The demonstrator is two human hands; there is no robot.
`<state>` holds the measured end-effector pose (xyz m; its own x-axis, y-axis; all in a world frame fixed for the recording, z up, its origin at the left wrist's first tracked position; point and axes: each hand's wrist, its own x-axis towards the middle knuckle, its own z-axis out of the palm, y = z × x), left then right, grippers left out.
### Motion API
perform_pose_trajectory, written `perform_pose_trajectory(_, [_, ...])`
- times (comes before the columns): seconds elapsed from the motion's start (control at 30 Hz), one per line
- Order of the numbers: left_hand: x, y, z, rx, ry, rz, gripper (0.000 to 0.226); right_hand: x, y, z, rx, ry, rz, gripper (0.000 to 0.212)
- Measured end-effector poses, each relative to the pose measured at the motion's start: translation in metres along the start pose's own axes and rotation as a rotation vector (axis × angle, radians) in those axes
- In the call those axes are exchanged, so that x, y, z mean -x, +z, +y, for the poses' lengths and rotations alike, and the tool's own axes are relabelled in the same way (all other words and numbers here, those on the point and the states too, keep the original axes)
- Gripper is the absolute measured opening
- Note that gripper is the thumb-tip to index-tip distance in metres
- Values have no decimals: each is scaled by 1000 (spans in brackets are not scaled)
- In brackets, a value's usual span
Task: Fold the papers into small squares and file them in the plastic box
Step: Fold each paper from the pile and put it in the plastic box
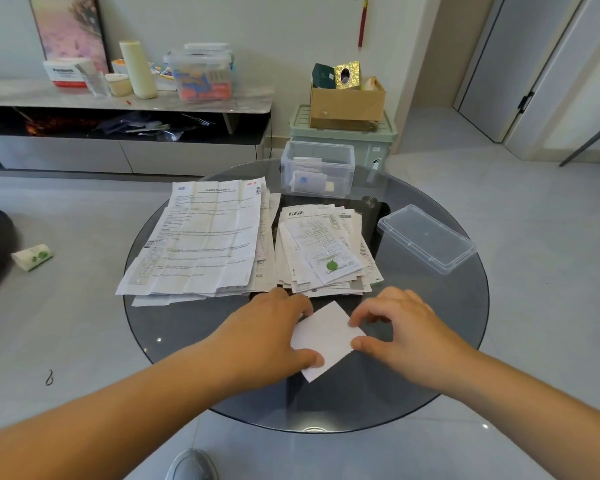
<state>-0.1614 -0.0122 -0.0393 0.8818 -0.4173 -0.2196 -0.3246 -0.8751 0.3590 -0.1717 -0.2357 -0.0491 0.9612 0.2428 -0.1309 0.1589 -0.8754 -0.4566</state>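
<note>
Head view looks down on a round glass table (430, 341) filling the middle of the frame. A big stack of unfolded sheets (205, 237) lies left of centre, with a smaller pile of slips (326, 247) just beside it to the right. The open plastic box (317, 168) stands at the table's far edge, upper centre, with a few folded pieces already inside; its lid (426, 239) lies apart at right.

Below the piles, the left hand (267, 334) and right hand (402, 327) meet over one folded paper (326, 336) lying flat on the glass. Each hand has its fingers curled, pinching an edge between thumb and fingertips, left side and right corner. The paper sits as a tilted diamond, its long axis seemingly running upper right to lower left. The box lies straight up the frame, beyond the smaller pile, about equally reachable by either hand.
</note>
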Motion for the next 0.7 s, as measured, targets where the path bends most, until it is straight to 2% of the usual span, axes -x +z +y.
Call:
perform_pose_trajectory(0.13, [-4,-5,9,18,-53,-51,63,4,7,-3,12,-64,-9,28])
perform_pose_trajectory(0.3, [-3,-5,11,25,-56,-73,50,4,9,-5,50,-123,-21,33])
perform_pose_trajectory(0.5, [-6,-10,1,367,-113,8,31,3,7,-6,26,-106,-40,33])
perform_pose_trajectory(0.7, [-10,-14,-3,426,-114,-73,8,6,7,-7,21,-132,-38,31])
